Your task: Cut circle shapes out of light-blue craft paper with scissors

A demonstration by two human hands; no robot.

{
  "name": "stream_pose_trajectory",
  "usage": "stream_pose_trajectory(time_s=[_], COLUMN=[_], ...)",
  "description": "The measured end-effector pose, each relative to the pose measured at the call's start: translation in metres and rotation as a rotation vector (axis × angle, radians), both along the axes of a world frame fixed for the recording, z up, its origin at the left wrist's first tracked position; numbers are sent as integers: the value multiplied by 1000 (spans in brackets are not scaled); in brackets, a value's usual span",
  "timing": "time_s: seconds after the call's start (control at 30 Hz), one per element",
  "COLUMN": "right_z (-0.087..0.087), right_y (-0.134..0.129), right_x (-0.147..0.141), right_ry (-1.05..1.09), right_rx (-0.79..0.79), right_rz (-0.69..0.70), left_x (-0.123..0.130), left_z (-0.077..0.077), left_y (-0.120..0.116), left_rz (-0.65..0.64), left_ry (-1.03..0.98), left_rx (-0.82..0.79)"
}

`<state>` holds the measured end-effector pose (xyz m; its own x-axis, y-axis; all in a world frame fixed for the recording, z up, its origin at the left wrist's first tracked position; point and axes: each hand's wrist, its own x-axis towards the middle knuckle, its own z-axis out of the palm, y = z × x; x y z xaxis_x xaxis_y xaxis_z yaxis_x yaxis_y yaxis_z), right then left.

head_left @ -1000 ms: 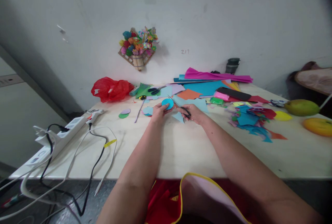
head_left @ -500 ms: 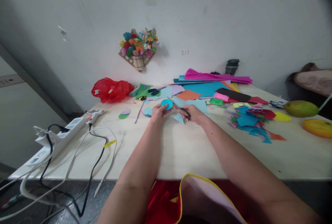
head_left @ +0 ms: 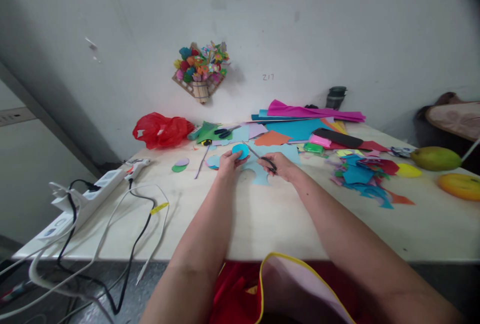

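Note:
Pinched in my left hand is a bright blue paper circle, held up over the table's middle. My right hand grips a pair of scissors by the black handles. Their blades point up and left, with the tips close to the circle's right edge. Beneath the hands lies a light blue paper scrap with a curved cut-out. A larger light blue sheet lies behind my right hand. Left of my left hand are some paper circles, partly covered by it.
Lilac and green paper ovals lie to the left, near a white power strip with trailing cables. A scrap pile and two mangoes are at right. A red plastic bag and dark-handled scissors sit farther back.
The light blue scrap has come away from around the circle and dropped lower onto the table, its curved cut edge now showing. Both hands stay nearly where they were.

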<state>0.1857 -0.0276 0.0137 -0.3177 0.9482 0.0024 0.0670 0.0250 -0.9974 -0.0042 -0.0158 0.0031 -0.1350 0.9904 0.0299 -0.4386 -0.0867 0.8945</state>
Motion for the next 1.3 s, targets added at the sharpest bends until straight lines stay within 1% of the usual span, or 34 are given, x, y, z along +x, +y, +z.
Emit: stream_pose_trajectory(time_s=[0.17, 0.37, 0.63, 0.87, 1.2, 1.3], right_z=[-3, -2, -4, -4, 7, 6], right_y=[1, -1, 2, 2, -7, -6], right_x=[2, 1, 1, 0, -1, -1], right_ry=[7, 27, 33, 22, 41, 29], right_rx=[16, 1, 6, 29, 14, 19], right_rz=[25, 34, 39, 39, 26, 25], left_x=[1, 1, 2, 1, 1, 0], left_z=[-2, -4, 0, -1, 1, -1], left_y=[1, 2, -2, -1, -2, 0], left_rz=[-16, -40, -56, -58, -51, -51], left_ry=[8, 17, 17, 29, 26, 15], left_rx=[14, 33, 20, 17, 14, 14])
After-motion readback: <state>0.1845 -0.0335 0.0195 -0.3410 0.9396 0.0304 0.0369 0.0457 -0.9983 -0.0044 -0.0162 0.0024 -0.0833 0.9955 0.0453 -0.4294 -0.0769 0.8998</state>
